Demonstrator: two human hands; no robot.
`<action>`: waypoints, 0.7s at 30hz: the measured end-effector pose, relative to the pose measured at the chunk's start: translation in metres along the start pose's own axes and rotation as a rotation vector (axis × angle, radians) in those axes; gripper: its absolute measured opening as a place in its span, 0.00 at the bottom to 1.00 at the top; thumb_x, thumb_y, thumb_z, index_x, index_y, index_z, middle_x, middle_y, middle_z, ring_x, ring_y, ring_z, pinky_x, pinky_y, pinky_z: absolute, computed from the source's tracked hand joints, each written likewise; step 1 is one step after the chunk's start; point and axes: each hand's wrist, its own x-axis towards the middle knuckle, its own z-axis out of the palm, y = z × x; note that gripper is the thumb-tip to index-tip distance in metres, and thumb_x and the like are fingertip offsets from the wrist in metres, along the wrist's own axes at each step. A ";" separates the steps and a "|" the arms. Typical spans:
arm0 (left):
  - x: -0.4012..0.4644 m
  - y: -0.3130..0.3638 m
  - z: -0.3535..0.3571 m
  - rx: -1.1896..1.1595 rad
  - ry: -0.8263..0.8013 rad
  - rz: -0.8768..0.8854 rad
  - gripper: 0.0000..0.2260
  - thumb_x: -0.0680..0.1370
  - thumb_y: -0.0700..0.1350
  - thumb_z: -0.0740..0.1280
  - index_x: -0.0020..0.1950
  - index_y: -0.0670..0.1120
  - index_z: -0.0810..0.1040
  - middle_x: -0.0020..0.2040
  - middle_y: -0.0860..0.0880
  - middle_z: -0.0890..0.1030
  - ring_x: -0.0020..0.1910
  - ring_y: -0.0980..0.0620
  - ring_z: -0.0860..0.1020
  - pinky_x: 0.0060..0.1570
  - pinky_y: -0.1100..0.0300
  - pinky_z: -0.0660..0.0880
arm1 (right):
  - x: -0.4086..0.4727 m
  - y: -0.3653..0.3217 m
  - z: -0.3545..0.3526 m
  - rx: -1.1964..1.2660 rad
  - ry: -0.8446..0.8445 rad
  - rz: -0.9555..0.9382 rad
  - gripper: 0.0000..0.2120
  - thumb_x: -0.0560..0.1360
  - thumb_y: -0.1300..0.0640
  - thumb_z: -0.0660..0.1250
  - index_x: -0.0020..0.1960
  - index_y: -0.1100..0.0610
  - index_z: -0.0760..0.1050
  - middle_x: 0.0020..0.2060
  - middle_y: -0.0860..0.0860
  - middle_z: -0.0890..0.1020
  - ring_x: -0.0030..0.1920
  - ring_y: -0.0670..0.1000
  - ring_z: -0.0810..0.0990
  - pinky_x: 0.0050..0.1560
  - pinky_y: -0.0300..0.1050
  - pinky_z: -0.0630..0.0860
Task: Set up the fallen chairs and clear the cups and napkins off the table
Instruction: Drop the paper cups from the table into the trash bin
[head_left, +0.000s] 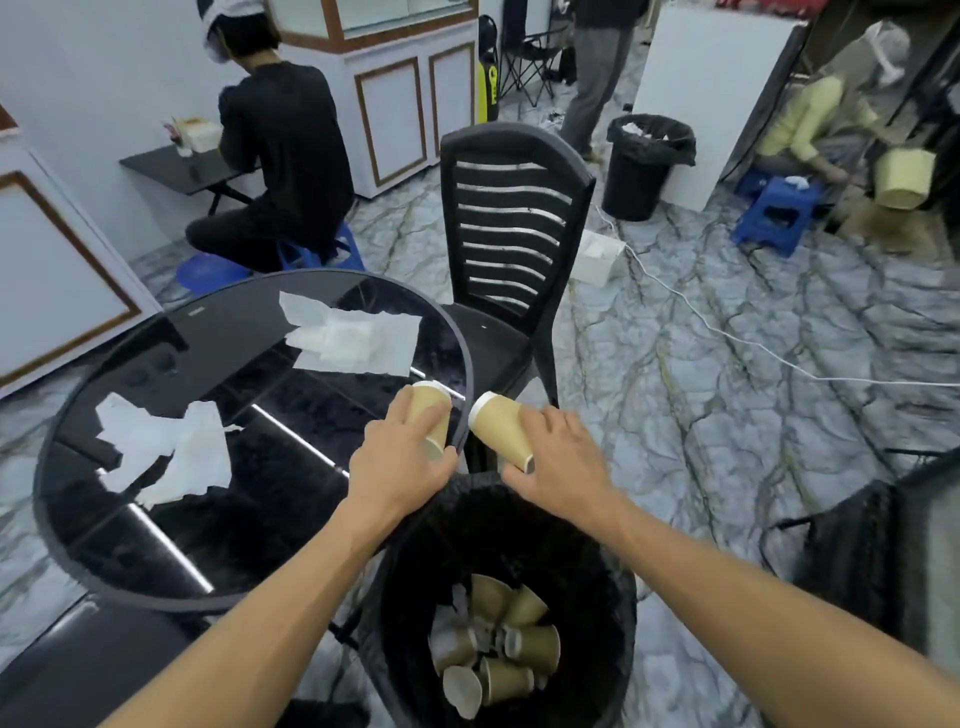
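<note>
Head view: my left hand (400, 457) grips one tan paper cup (429, 410), my right hand (558, 457) another tan paper cup (498, 423), both above the near black lined bin (618, 597). Black slatted plastic chair (511, 228) upright; white crumpled napkins (353, 335) remain on the round black glass table (156, 525).

Your left hand (400, 457) is covering most of one paper cup (429, 410), and your right hand (558, 457) is hiding the base half of the other cup (496, 423). The far right side is blurring out, so the seated person (810, 130) is staying indistinct. The frame's bottom edge is cutting off the bin (613, 613) and both your forearms.
</note>
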 end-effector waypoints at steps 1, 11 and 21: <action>-0.005 0.008 0.008 -0.003 -0.010 0.023 0.21 0.74 0.56 0.66 0.68 0.63 0.68 0.77 0.53 0.60 0.56 0.39 0.73 0.46 0.47 0.77 | -0.011 0.009 0.002 -0.001 -0.013 0.019 0.32 0.68 0.38 0.62 0.65 0.58 0.68 0.56 0.57 0.76 0.55 0.60 0.72 0.54 0.52 0.74; -0.048 0.048 0.054 0.044 -0.126 0.151 0.25 0.74 0.58 0.66 0.70 0.62 0.67 0.79 0.54 0.57 0.62 0.39 0.73 0.46 0.48 0.77 | -0.082 0.050 0.014 -0.017 -0.118 0.103 0.36 0.67 0.36 0.59 0.70 0.55 0.64 0.56 0.56 0.76 0.56 0.60 0.72 0.55 0.54 0.71; -0.059 0.027 0.085 0.099 -0.242 0.125 0.25 0.74 0.60 0.65 0.71 0.63 0.67 0.79 0.55 0.57 0.68 0.42 0.70 0.56 0.44 0.76 | -0.090 0.051 0.033 -0.022 -0.151 0.097 0.33 0.70 0.36 0.60 0.69 0.54 0.63 0.59 0.55 0.76 0.60 0.59 0.73 0.58 0.55 0.69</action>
